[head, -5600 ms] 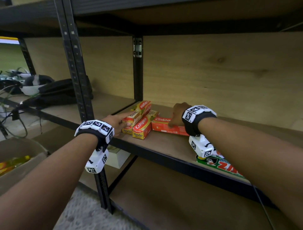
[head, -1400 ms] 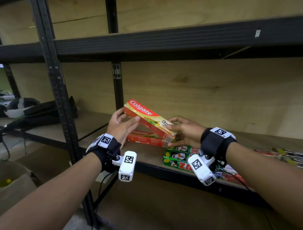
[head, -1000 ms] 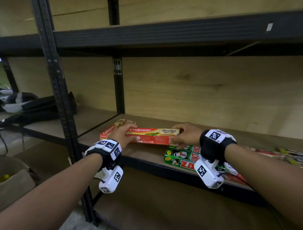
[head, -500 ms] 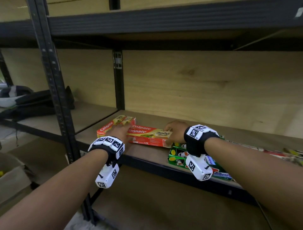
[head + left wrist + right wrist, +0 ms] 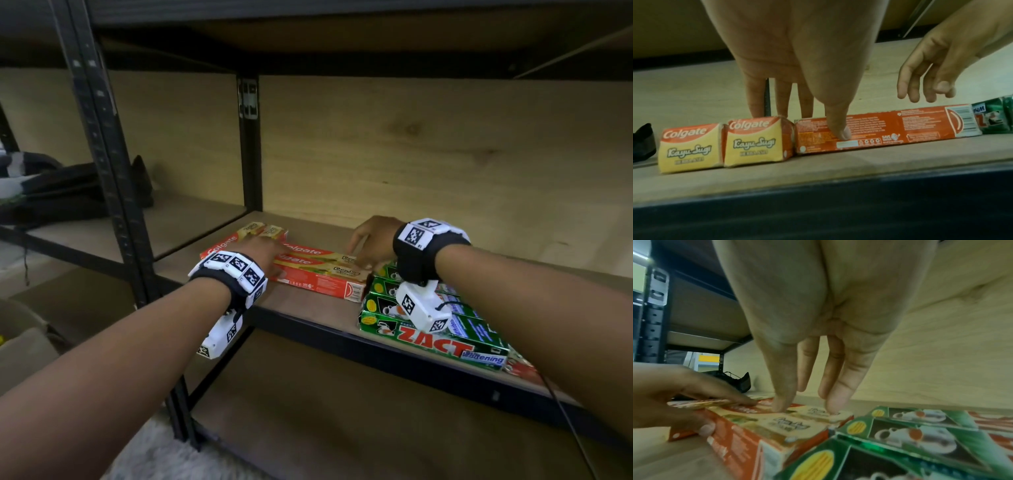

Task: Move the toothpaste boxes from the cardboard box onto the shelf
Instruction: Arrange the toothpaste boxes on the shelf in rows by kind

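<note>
Left hand [image 5: 263, 255] flat, thumb against the front Colgate box's [image 5: 318, 279] side; right hand [image 5: 371, 241] relaxed, fingertips [image 5: 835, 404] resting on top, gripping nothing. Box, lifted a second ago, now lying on the shelf [image 5: 308, 311] beside the green Zact boxes [image 5: 431, 329]. Placement likely complete.

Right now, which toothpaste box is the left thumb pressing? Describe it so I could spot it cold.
Find the wooden shelf both hands reach onto. Near its front edge lie two red Colgate boxes lengthwise, between two end-on Colgate boxes and the green Zact boxes. It is the nearer red box, its printed side toward the edge, under the left hand.
</note>
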`<act>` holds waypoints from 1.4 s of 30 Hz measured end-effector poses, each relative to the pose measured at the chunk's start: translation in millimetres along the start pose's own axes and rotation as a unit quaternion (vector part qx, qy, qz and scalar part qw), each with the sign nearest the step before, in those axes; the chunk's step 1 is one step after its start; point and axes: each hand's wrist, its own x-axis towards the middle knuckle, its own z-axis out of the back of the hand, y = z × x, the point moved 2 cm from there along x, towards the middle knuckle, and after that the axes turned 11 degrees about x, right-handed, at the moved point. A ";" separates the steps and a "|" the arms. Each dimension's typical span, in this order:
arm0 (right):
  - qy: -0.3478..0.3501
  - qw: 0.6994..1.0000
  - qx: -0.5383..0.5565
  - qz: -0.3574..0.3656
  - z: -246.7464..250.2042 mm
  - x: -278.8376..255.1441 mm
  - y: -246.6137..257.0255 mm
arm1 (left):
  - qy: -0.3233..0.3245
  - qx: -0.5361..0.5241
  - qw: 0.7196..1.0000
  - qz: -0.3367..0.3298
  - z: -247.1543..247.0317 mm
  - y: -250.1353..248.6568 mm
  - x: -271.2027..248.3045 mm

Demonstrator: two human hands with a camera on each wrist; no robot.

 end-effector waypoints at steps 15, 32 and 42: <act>0.105 0.979 -0.173 -0.022 0.6 32.8 -19.0 | 0.069 0.152 0.986 0.023 -32.0 10.3 93.0; 0.115 0.983 -0.136 -0.035 13.9 36.1 -34.3 | 0.007 0.094 0.994 -0.060 2.6 -21.3 62.5; 0.091 0.985 -0.148 -0.017 11.6 32.7 -36.8 | -0.007 0.064 0.996 -0.068 1.9 -20.5 70.1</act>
